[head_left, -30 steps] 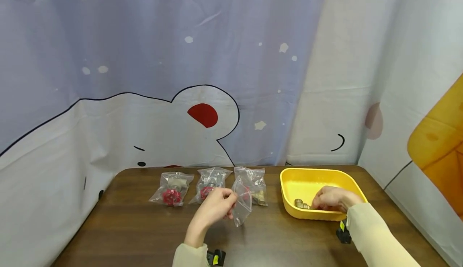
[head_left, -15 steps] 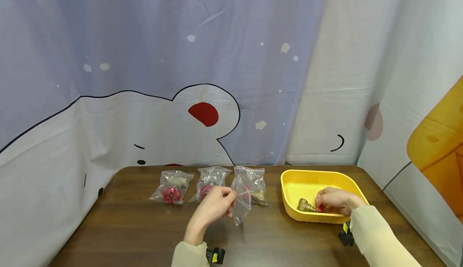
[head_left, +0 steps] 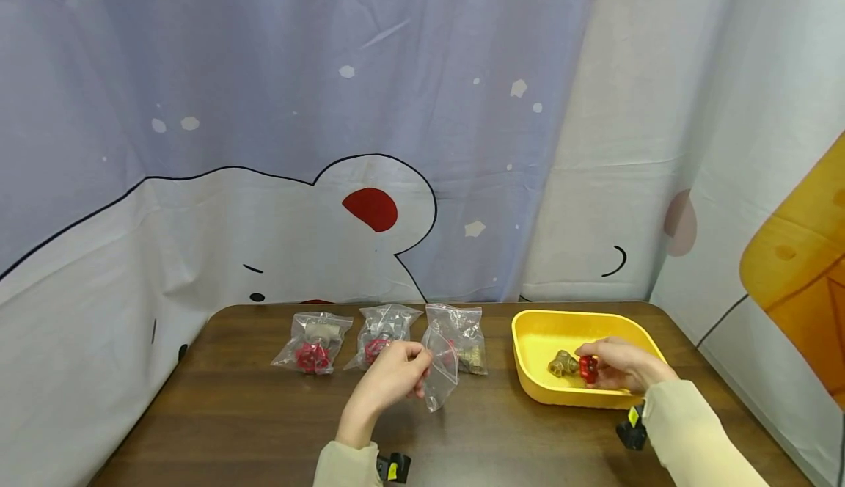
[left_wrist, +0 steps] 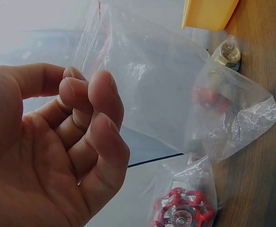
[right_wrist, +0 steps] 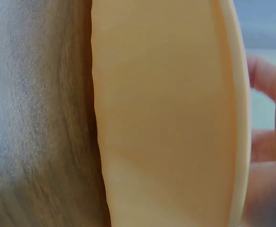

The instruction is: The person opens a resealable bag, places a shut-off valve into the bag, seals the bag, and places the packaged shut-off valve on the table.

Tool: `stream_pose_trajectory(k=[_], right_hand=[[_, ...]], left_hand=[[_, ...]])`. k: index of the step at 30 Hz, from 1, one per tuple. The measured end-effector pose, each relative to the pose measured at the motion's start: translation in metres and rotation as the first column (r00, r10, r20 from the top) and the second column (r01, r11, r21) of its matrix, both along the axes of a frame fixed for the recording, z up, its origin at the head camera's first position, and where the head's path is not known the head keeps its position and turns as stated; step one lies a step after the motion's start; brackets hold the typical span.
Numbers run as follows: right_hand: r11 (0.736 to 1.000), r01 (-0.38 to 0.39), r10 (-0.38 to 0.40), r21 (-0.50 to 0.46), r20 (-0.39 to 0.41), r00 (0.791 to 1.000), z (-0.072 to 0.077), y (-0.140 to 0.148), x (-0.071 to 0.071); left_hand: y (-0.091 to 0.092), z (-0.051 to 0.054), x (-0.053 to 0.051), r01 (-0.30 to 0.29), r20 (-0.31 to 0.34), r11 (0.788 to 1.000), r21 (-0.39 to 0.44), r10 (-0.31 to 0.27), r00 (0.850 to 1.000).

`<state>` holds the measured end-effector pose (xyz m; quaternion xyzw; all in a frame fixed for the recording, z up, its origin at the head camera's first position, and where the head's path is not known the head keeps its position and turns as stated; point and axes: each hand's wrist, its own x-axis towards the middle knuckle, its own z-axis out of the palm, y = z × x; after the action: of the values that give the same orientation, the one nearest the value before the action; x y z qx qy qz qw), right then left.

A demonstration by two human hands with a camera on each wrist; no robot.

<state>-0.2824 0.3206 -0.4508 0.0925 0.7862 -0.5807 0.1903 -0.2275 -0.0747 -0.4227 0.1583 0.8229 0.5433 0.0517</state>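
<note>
A clear zip-lock bag (head_left: 441, 384) with a red seal line hangs from my left hand (head_left: 389, 381), pinched at its edge between thumb and fingertips. In the left wrist view the bag (left_wrist: 147, 85) looks empty and spreads out beside the fingers. My right hand (head_left: 620, 364) reaches into the yellow bin (head_left: 587, 398) and grips a brass valve (head_left: 563, 364) by its red handwheel (head_left: 588, 370). The valve's brass body points left, low inside the bin. From the right wrist, the bin's wall (right_wrist: 166, 113) hides the valve and most of the hand.
Along the back of the brown table (head_left: 251, 399) lie three bagged valves with red handwheels: a left one (head_left: 317, 344), a middle one (head_left: 386, 329) and a right one (head_left: 465, 337), partly behind the held bag. A printed curtain (head_left: 475, 142) hangs behind the table.
The valve in the bin has been turned and lifted slightly by my right hand, so its red handwheel now shows. My left hand and the bag have stayed almost still.
</note>
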Motion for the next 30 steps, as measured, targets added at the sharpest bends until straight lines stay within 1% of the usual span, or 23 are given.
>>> stream_pose_trajectory(k=[2,7,12,16,18,21,24,26,28,30], right_hand=[[1.000,0.021,-0.021,0.003,-0.008,1.000,0.001,0.002,0.000],[0.992,0.105,-0.101,0.076,-0.056,0.993,0.005,0.004,0.001],[0.979,0.145,-0.128,0.145,-0.120,0.984,0.013,0.002,0.003],[0.972,0.122,-0.094,0.200,-0.143,0.985,0.020,0.000,0.005],[0.969,0.096,-0.064,0.227,-0.143,0.988,0.024,-0.001,0.004],[0.960,0.037,0.000,0.277,-0.135,0.991,0.030,-0.002,0.004],[0.929,-0.019,0.069,0.371,-0.124,0.990,0.035,-0.002,0.002],[0.896,-0.042,0.103,0.442,-0.115,0.988,0.040,-0.002,-0.001],[0.859,-0.049,0.117,0.509,-0.102,0.988,0.045,-0.003,-0.005],[0.833,-0.049,0.118,0.551,-0.091,0.989,0.050,-0.003,-0.008]], left_hand=[[0.000,0.000,0.000,-0.001,0.001,1.000,-0.001,0.001,1.000],[0.001,0.001,0.000,0.002,-0.006,1.000,0.005,-0.002,1.000],[0.001,0.002,0.001,0.003,-0.004,1.000,0.010,-0.003,1.000],[0.001,0.002,0.000,0.004,-0.005,1.000,-0.003,-0.004,1.000],[0.001,0.001,0.000,0.003,-0.006,1.000,-0.011,-0.003,1.000],[0.001,0.001,-0.001,0.002,-0.005,1.000,-0.016,-0.002,1.000],[0.001,0.000,-0.001,0.007,-0.004,1.000,-0.018,-0.007,1.000],[0.001,0.000,-0.001,0.011,-0.002,1.000,-0.019,-0.011,1.000],[0.001,0.000,-0.001,0.014,0.000,1.000,-0.022,-0.014,1.000],[0.001,-0.001,-0.001,0.017,0.002,1.000,-0.021,-0.017,1.000]])
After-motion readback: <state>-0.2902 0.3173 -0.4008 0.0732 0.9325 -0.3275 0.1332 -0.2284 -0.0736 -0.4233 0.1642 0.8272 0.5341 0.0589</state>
